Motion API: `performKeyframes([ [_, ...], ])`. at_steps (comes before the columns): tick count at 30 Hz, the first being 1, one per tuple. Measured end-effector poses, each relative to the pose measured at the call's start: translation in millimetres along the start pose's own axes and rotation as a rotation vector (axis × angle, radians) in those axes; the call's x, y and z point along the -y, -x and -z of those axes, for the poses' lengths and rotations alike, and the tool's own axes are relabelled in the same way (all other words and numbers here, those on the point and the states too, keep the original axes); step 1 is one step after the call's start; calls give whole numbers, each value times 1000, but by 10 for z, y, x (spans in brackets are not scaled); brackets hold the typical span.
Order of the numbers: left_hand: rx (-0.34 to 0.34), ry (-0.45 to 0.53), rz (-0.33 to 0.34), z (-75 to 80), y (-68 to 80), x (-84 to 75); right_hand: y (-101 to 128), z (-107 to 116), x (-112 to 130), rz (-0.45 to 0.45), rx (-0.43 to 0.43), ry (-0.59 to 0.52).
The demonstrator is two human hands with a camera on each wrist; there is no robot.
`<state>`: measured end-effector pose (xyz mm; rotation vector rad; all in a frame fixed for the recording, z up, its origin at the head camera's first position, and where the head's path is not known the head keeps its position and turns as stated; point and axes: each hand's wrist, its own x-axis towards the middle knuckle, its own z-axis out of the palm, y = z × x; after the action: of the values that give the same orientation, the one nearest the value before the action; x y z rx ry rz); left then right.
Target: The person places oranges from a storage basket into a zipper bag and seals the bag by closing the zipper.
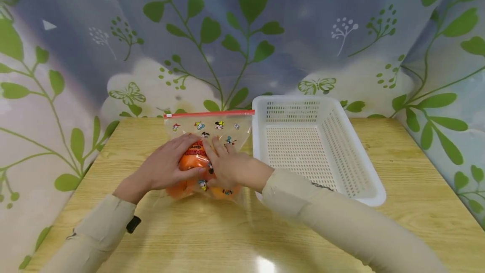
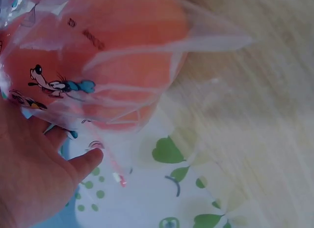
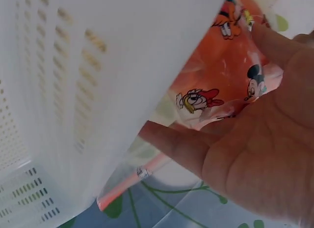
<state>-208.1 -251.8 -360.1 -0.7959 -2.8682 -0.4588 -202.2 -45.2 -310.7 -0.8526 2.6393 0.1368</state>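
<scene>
Pressing crinkly clear bag (image 1: 208, 138) — round oranges (image 1: 189, 161).

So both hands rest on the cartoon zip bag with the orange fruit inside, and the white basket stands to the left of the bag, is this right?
Not quite. The white basket stands to the right of the zip bag, as the head view shows. The rest holds: the left hand and the right hand both rest on the bag over the orange fruit.

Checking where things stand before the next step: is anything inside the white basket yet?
No, in the head view the white perforated basket holds nothing, while the oranges sit in the zip bag under both hands.
</scene>
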Motion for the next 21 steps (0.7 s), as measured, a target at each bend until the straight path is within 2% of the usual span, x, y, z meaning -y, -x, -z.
performKeyframes([
  [5, 49, -17, 25, 27, -91, 33, -101, 31, -70, 22, 52, -2],
  [12, 150, -6, 92, 74, -247, 53, -202, 66, -140, 16, 91, -31],
  [17, 186, -25, 96, 126, -360, 24, -211, 99, -196, 14, 104, -55],
  [21, 211, -18, 82, 158, -343, 14, -193, 121, -215, 21, 116, -41],
])
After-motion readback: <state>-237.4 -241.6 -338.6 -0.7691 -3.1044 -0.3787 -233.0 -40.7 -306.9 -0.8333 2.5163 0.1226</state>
